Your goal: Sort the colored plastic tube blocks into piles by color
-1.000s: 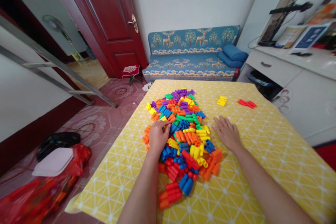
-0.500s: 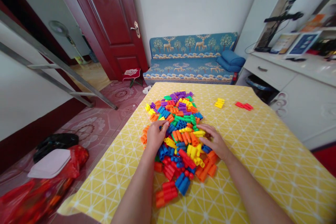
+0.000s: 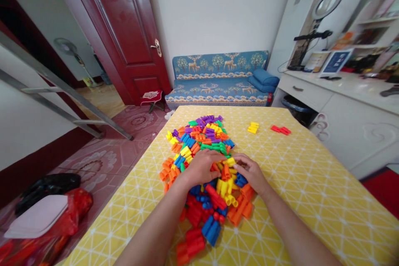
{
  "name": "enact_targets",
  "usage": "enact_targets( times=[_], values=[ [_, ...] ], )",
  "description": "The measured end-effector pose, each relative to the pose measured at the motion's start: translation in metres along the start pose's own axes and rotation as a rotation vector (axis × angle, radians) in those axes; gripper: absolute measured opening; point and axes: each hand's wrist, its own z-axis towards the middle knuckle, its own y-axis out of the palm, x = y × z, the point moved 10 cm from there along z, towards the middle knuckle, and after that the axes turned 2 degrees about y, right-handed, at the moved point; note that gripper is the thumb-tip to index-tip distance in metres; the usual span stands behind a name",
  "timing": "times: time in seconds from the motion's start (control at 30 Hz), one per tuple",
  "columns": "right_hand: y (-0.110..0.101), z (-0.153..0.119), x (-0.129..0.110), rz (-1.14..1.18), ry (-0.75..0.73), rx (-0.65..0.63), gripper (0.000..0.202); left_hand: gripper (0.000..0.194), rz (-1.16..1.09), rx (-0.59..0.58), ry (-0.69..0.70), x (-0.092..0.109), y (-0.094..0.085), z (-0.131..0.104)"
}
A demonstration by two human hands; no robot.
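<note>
A heap of bullet-shaped plastic building pieces [image 3: 213,197] in red, orange, yellow, blue, green and purple lies on the table. My right hand [image 3: 251,172] is at the heap's right side, its thumb and fingers closed on a yellow plastic piece [image 3: 230,161]. My left hand [image 3: 204,166] reaches across the middle of the heap, fingers stretched toward that yellow piece and thumb apart below. Orange pieces [image 3: 225,172] lie close under the left fingertips. Whether those fingertips touch the yellow piece, I cannot tell.
A yellow patterned cloth [image 3: 299,183] covers the table. Joined yellow pieces [image 3: 253,127] and joined red pieces [image 3: 280,129] lie apart at the back right. Beyond stand a blue sofa [image 3: 218,85] and a white dresser [image 3: 343,108]. Bags [image 3: 76,208] are on the floor at left.
My left hand has moved right across the heap toward my right hand. My right hand has closed on a yellow piece. The camera view has shifted slightly.
</note>
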Motion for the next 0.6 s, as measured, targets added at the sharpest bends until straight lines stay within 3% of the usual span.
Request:
enact_targets(
  times=[0.1, 0.2, 0.33, 0.5, 0.6],
  values=[
    [-0.001, 0.001, 0.004, 0.073, 0.037, 0.035, 0.022, 0.041, -0.030, 0.079, -0.062, -0.013, -0.003, -0.001],
    [0.002, -0.002, 0.017, 0.172, 0.194, 0.030, 0.038, 0.031, -0.082, 0.231, -0.174, -0.035, -0.012, -0.003],
    [-0.007, -0.005, 0.020, 0.094, 0.260, 0.103, 0.044, 0.017, -0.122, 0.438, -0.294, -0.060, -0.023, -0.014],
    [-0.028, -0.005, 0.018, 0.026, 0.198, 0.266, 0.045, 0.014, -0.171, 0.539, -0.275, -0.063, -0.023, -0.021],
    [-0.034, -0.007, 0.028, 0.041, 0.249, 0.236, 0.050, 0.016, -0.181, 0.571, -0.291, -0.067, -0.024, -0.024]
  ],
)
